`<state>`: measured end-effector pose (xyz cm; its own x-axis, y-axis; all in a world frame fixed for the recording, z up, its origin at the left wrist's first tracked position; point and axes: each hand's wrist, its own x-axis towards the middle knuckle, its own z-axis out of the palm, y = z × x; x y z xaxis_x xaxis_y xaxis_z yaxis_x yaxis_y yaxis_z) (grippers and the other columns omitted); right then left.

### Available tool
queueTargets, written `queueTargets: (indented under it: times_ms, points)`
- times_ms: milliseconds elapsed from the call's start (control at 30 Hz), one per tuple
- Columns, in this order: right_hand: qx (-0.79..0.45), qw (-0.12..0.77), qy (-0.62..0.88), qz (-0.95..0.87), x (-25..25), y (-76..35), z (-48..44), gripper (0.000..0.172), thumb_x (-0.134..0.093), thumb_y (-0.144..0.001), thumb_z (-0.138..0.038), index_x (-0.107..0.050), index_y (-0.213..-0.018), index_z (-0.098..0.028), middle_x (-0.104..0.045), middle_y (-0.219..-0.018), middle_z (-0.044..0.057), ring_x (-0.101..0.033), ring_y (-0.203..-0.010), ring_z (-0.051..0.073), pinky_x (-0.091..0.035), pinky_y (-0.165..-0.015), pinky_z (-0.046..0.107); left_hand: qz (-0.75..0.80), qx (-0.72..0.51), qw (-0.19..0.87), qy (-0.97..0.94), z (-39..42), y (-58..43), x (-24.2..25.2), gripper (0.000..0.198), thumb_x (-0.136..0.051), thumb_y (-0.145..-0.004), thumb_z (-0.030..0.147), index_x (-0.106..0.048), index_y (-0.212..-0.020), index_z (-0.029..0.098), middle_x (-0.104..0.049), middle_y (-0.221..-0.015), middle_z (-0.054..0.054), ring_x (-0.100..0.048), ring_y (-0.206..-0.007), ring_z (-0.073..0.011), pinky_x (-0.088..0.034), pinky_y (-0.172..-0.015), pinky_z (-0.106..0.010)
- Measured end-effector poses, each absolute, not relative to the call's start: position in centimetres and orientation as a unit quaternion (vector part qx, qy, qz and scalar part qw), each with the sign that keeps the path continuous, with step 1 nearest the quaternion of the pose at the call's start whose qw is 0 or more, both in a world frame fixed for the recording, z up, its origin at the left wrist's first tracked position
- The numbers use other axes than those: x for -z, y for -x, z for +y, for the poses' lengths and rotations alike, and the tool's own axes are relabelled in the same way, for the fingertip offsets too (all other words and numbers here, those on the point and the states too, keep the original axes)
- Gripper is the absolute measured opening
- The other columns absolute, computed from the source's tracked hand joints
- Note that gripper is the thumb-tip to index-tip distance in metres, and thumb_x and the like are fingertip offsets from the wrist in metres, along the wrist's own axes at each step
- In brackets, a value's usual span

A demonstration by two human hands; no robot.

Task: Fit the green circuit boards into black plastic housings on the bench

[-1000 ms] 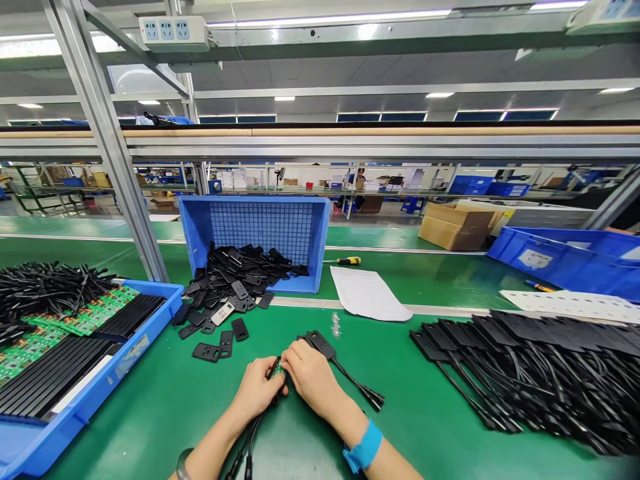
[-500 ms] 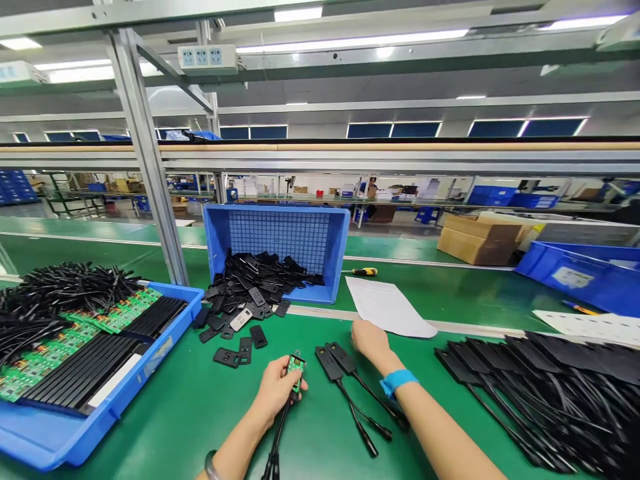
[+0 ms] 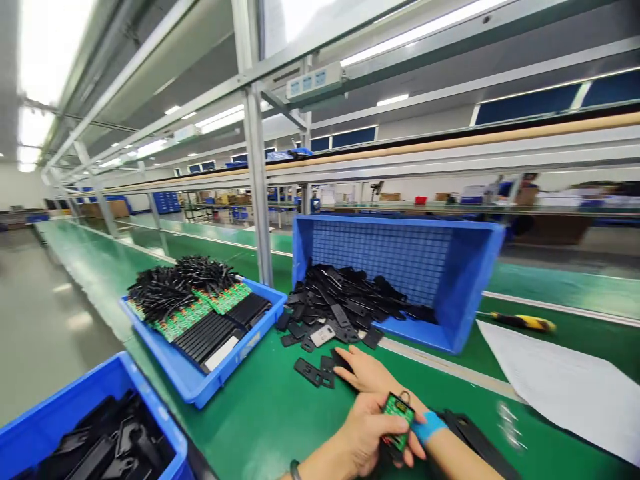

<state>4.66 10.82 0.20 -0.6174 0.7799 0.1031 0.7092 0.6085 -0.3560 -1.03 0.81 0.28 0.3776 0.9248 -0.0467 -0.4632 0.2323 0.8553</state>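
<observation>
The left hand (image 3: 363, 437), low and right of centre at the near edge, is closed around a small green board (image 3: 397, 410), thumb and fingers clamped on its sides so it stands upright with its face toward the camera; a dark cable end shows just under it. The right hand (image 3: 367, 372), with a blue wristband (image 3: 429, 427) on its wrist, crosses behind the left and reaches left and far, palm down, fingers stretched flat and apart onto the black shells (image 3: 320, 370) scattered on the green mat (image 3: 260, 413); whether a fingertip grips one I cannot tell. Those loose shells spill out of a tipped blue crate (image 3: 460, 280) lying on its side just beyond, filled with more of the same. To the left sits a blue tray (image 3: 200, 383) with green boards, black strips and a heap of black cables. A second blue bin (image 3: 75, 393) of black parts stands at the near left corner. On the right lie a white sheet (image 3: 560, 387) and, farther off, a yellow-handled screwdriver (image 3: 523, 322)
</observation>
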Motion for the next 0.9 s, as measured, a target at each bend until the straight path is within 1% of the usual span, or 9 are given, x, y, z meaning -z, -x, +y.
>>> queueTargets:
  times_ms: [67, 133, 200, 400, 500, 567, 667, 767, 900]
  points:
    - [-0.134, 0.105, 0.423, -0.890, 0.2, -5.8, 11.5, 0.032, -0.045, -0.087, -0.028, -0.066, -0.107, -0.013, -0.066, -0.092, 0.015, -0.064, -0.082, 0.026, -0.046, -0.072, 0.033, 0.291, -0.481, 0.734, -0.382, 1.1, 1.0, 0.0, 0.042, -0.062, -0.049, 0.033, -0.067, -0.081, 0.006, -0.060, -0.048, -0.003, -0.046, -0.031, -0.0098, -0.028, -0.030, -0.018]
    - [-0.136, 0.103, 0.446, -0.879, 0.3, -7.8, 11.9, 0.037, -0.036, -0.089, -0.031, -0.068, -0.081, -0.016, -0.067, -0.074, 0.011, -0.064, -0.070, 0.025, -0.046, -0.066, 0.032, 0.299, -0.483, 0.736, -0.369, 1.5, 0.9, 0.4, 0.039, -0.061, -0.048, 0.033, -0.065, -0.076, 0.007, -0.059, -0.048, -0.004, -0.046, -0.032, -0.0103, -0.027, -0.031, -0.019]
    - [-0.146, 0.161, 0.469, -0.856, 0.1, -10.4, 11.9, 0.044, -0.033, -0.088, -0.041, -0.065, -0.067, -0.020, -0.064, -0.062, 0.007, -0.062, -0.061, 0.024, -0.044, -0.060, 0.031, 0.310, -0.482, 0.736, -0.361, 1.8, 0.9, 0.7, 0.036, -0.059, -0.049, 0.036, -0.061, -0.072, 0.009, -0.060, -0.049, -0.005, -0.048, -0.032, -0.0116, -0.025, -0.031, -0.019]
    - [-0.272, 0.412, 0.537, -0.684, -2.6, -16.7, 6.8, 0.059, -0.047, -0.072, -0.069, -0.069, -0.092, -0.017, -0.059, -0.053, 0.002, -0.055, -0.046, 0.020, -0.041, -0.046, 0.029, 0.364, -0.474, 0.710, -0.373, 1.6, 1.0, 0.7, 0.046, -0.061, -0.062, 0.047, -0.047, -0.092, 0.015, -0.062, -0.055, -0.002, -0.051, -0.036, -0.0119, -0.024, -0.034, -0.017]
    - [-0.378, 0.475, 0.505, -0.613, -3.5, -16.9, 3.5, 0.062, -0.057, -0.068, -0.070, -0.066, -0.095, -0.015, -0.061, -0.062, 0.004, -0.053, -0.044, 0.016, -0.041, -0.044, 0.027, 0.353, -0.460, 0.709, -0.401, 1.1, 1.2, 0.5, 0.053, -0.075, -0.052, 0.028, -0.046, -0.095, 0.015, -0.064, -0.070, -0.002, -0.055, -0.050, -0.0091, -0.035, -0.041, -0.016]
    - [-0.397, 0.500, 0.480, -0.601, -3.3, -16.5, 2.1, 0.056, -0.060, -0.069, -0.068, -0.065, -0.090, -0.015, -0.058, -0.061, 0.001, -0.049, -0.042, 0.012, -0.039, -0.043, 0.025, 0.333, -0.450, 0.710, -0.428, 0.8, 1.3, 0.4, 0.059, -0.078, -0.047, 0.017, -0.049, -0.098, 0.015, -0.064, -0.079, -0.003, -0.060, -0.063, -0.0113, -0.045, -0.051, -0.018]
    - [-0.423, 0.527, 0.445, -0.587, -2.1, -16.1, 1.2, 0.051, -0.064, -0.070, -0.063, -0.060, -0.093, -0.018, -0.052, -0.061, -0.002, -0.047, -0.045, 0.012, -0.037, -0.039, 0.021, 0.328, -0.417, 0.713, -0.460, 0.6, 1.3, 0.4, 0.065, -0.080, -0.053, 0.019, -0.050, -0.110, 0.016, -0.063, -0.094, -0.007, -0.066, -0.076, -0.0173, -0.050, -0.060, -0.022]
    - [-0.450, 0.524, 0.421, -0.588, -0.9, -15.9, 1.0, 0.045, -0.067, -0.070, -0.057, -0.055, -0.092, -0.019, -0.053, -0.065, -0.002, -0.053, -0.055, 0.014, -0.041, -0.041, 0.020, 0.346, -0.384, 0.699, -0.493, 0.5, 1.0, 0.5, 0.066, -0.079, -0.058, 0.024, -0.049, -0.116, 0.017, -0.062, -0.097, -0.008, -0.067, -0.070, -0.0177, -0.050, -0.054, -0.023]
    - [-0.455, 0.500, 0.422, -0.604, -0.1, -15.8, 1.0, 0.036, -0.065, -0.074, -0.050, -0.056, -0.087, -0.019, -0.055, -0.067, -0.001, -0.053, -0.057, 0.013, -0.043, -0.045, 0.021, 0.333, -0.359, 0.708, -0.509, 0.4, 0.8, 0.5, 0.066, -0.083, -0.052, 0.021, -0.053, -0.110, 0.015, -0.064, -0.092, -0.006, -0.067, -0.067, -0.0159, -0.052, -0.059, -0.024]
